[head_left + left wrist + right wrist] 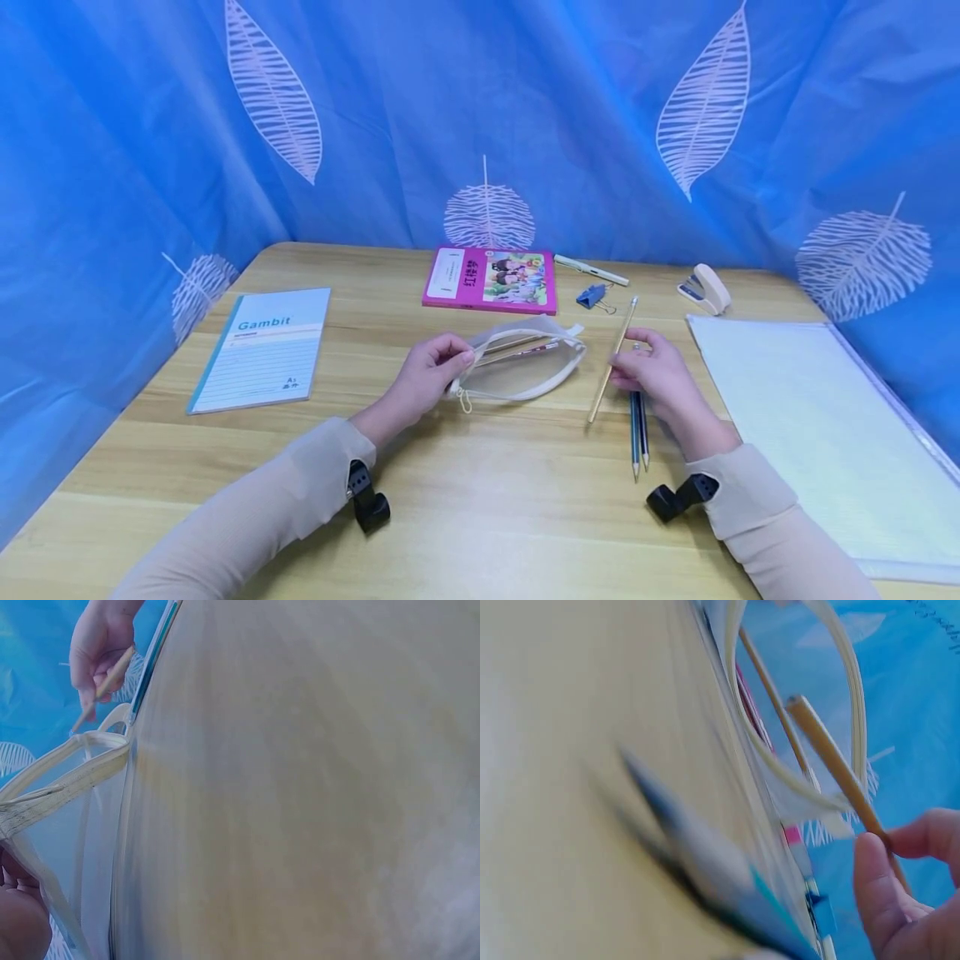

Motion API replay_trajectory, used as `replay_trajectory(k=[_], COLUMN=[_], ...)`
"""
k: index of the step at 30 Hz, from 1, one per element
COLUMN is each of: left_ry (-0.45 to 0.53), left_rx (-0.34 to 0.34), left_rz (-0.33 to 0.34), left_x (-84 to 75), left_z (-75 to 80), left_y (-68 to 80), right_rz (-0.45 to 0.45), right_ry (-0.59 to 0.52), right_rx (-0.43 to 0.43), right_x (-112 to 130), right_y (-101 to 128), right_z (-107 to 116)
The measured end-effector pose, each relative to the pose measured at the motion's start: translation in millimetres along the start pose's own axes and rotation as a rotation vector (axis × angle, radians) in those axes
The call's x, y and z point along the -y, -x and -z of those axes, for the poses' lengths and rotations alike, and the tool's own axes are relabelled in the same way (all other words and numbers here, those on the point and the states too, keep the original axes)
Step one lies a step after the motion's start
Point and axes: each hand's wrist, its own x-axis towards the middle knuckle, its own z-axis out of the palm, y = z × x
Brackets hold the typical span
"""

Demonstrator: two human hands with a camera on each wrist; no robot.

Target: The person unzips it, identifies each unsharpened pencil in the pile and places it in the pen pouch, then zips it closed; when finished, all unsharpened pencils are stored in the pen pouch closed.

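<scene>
A person sat at a wooden table [480,500] with both arms out in front. The left hand [431,371] pinched the left end of a see-through pencil pouch [525,367] with curled fingers and thumb, and held its open mouth up a little. The pouch lay near the middle of the table, and a few pencils were already inside it. The right hand [656,371] held a light wooden pencil [613,358] between its thumb and fingers, so that hand was closed around the pencil. The pencil was tilted, with its top end pointing away from the person and its low end near the table, just to the right of the pouch. The right wrist view showed the pencil's end close to the pouch's open rim, but not inside it. Two blue pencils [638,437] lay side by side on the table, partly under the right hand. A pink book [491,279] sat behind the pouch. A blue binder clip [592,295] and a white pen [591,270] were next to the book. A small stapler [705,288] sat farther right. A blue notebook [262,348] lay on the left, and a big clear folder [817,425] lay on the right. A blue curtain [150,125] with white leaves hung behind the table.
</scene>
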Motion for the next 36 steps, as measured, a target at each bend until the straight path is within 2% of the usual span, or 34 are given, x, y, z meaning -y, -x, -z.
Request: replay_trajectory(k=[6, 10, 20, 23, 36], left_ry=[0.005, 0.012, 0.03, 0.036, 0.017], left_rx=[0.004, 0.009, 0.021, 0.033, 0.054], left_rz=[0.002, 0.004, -0.008, -0.004, -0.018], left_x=[0.8, 1.5, -0.3, -0.5, 1.2], left_z=[-0.7, -1.5, -5.3, -7.0, -13.7], left_y=[0.0, -0.3, 0.5, 0.5, -1.8], right_rz=[-0.014, -0.062, -0.121, -0.113, -0.085], right_ry=[-0.401, -0.538, -0.568, -0.576, -0.562], right_rx=[-0.028, -0.033, -0.027, -0.016, 0.012], right_x=[6, 8, -3, -6, -13], right_y=[13, 20, 24, 23, 19], right_z=[-20, -37, -81, -92, -118])
